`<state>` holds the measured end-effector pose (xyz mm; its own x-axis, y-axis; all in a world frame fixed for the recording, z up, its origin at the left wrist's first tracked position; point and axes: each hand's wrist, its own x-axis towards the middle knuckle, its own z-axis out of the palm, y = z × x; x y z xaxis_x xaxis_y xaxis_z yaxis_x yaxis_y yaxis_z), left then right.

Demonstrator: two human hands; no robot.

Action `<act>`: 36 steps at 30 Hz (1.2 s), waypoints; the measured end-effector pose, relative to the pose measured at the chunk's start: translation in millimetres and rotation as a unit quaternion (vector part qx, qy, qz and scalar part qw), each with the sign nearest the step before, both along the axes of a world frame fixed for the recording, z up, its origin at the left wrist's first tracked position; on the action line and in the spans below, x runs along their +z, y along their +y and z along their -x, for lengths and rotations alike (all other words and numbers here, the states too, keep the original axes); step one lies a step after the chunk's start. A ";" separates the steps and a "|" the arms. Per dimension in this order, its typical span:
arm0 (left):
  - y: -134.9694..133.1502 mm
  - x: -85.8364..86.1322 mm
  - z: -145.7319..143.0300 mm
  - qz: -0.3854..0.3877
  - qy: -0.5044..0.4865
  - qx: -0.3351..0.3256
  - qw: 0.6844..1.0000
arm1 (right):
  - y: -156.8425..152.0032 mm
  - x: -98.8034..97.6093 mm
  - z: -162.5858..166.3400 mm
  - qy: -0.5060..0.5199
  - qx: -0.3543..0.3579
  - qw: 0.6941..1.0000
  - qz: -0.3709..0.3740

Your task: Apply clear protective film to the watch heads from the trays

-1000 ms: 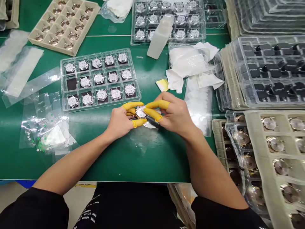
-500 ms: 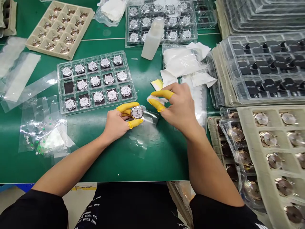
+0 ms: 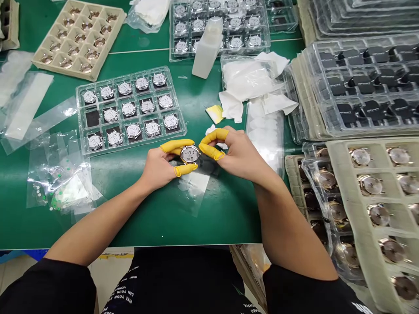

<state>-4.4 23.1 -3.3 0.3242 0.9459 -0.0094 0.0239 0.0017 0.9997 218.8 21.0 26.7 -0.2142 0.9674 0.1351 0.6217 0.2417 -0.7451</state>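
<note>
My left hand, in yellow finger cots, is closed around the rim of a silver watch, its printed case back facing up. Close to the watch's right edge, my right hand has its thumb and forefinger, in yellow cots too, pinched together. A crumpled white tissue shows behind and beneath these fingers; the rest of it is hidden by the hand. Whether the fingertips touch the watch, I cannot tell. Under the hands lies a clear plastic film. A clear tray of similar watches stands behind my left hand.
A plastic bottle stands before another watch tray. Tissues and a yellow-white packet lie right of centre. A beige tray stands at back left, bags with green dots at left. Stacked trays crowd the right.
My right hand has come left and slightly down to the watch, and its forefinger and thumb have closed together. My left hand still holds the watch. The view has shifted a little.
</note>
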 end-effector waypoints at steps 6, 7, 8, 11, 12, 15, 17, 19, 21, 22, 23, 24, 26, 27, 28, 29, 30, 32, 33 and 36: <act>3.3 3.3 -1.1 0.098 -0.046 0.004 0.994 | -2.9 -7.8 8.0 -0.029 -0.022 0.999 -0.030; 3.3 3.9 -1.2 0.108 -0.050 0.004 0.993 | -3.2 -10.1 10.2 -0.036 -0.028 0.998 -0.035; 3.2 4.6 -1.3 0.115 -0.053 0.006 0.992 | -3.5 -12.4 12.4 -0.042 -0.036 0.998 -0.040; 3.0 5.9 -1.3 0.124 -0.051 0.006 0.991 | -3.6 -18.0 18.1 -0.050 -0.061 0.995 -0.058; 2.9 6.0 -1.3 0.124 -0.048 0.005 0.991 | -3.6 -18.7 19.3 -0.051 -0.072 0.994 -0.063; 2.3 5.7 -1.5 0.120 -0.040 0.005 0.992 | -4.0 -16.7 19.1 -0.062 -0.117 0.986 -0.101; 1.8 5.2 -1.7 0.118 -0.039 0.008 0.992 | -4.4 -12.8 16.3 -0.049 -0.157 0.978 -0.127; 0.9 5.0 -1.8 0.117 -0.038 0.012 0.992 | -4.5 -8.9 12.9 0.007 -0.182 0.976 -0.119; -0.1 5.3 -1.7 0.115 -0.034 0.014 0.993 | -4.2 -6.2 10.7 0.097 -0.183 0.975 -0.081; -0.6 5.5 -1.6 0.114 -0.031 0.015 0.993 | -4.0 -5.4 10.2 0.139 -0.177 0.973 -0.059; -1.1 5.8 -1.5 0.113 -0.027 0.015 0.993 | -3.8 -5.1 10.3 0.174 -0.169 0.969 -0.041; -1.5 6.1 -1.3 0.112 -0.024 0.016 0.993 | -3.7 -5.0 10.6 0.198 -0.163 0.966 -0.028; -2.0 6.6 -1.2 0.111 -0.021 0.017 0.994 | -3.9 -5.3 11.9 0.221 -0.155 0.963 -0.013; -2.1 6.7 -1.3 0.110 -0.020 0.017 0.994 | -4.3 -5.5 12.8 0.227 -0.153 0.962 -0.009; -2.1 6.7 -1.5 0.108 -0.018 0.018 0.994 | -5.0 -5.6 13.7 0.231 -0.151 0.961 -0.005; -2.0 6.6 -1.7 0.107 -0.017 0.020 0.994 | -6.0 -5.5 14.9 0.232 -0.148 0.961 -0.002; -1.9 6.5 -2.0 0.106 -0.015 0.021 0.994 | -7.3 -5.1 16.4 0.231 -0.144 0.962 0.001; -1.5 6.2 -2.5 0.104 -0.009 0.025 0.994 | -10.3 -3.2 20.4 0.222 -0.129 0.966 0.012; -1.3 6.1 -2.6 0.103 -0.007 0.026 0.994 | -12.0 -1.8 22.9 0.217 -0.121 0.968 0.021; -0.3 6.4 -2.5 0.098 -0.002 0.023 0.995 | -15.8 2.8 30.0 0.208 -0.115 0.970 0.045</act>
<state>-1.9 22.8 3.1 0.2808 0.9398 -0.1947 0.0160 0.1983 0.9800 188.8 5.2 29.5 0.0636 0.9951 0.0764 0.2924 0.0546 -0.9547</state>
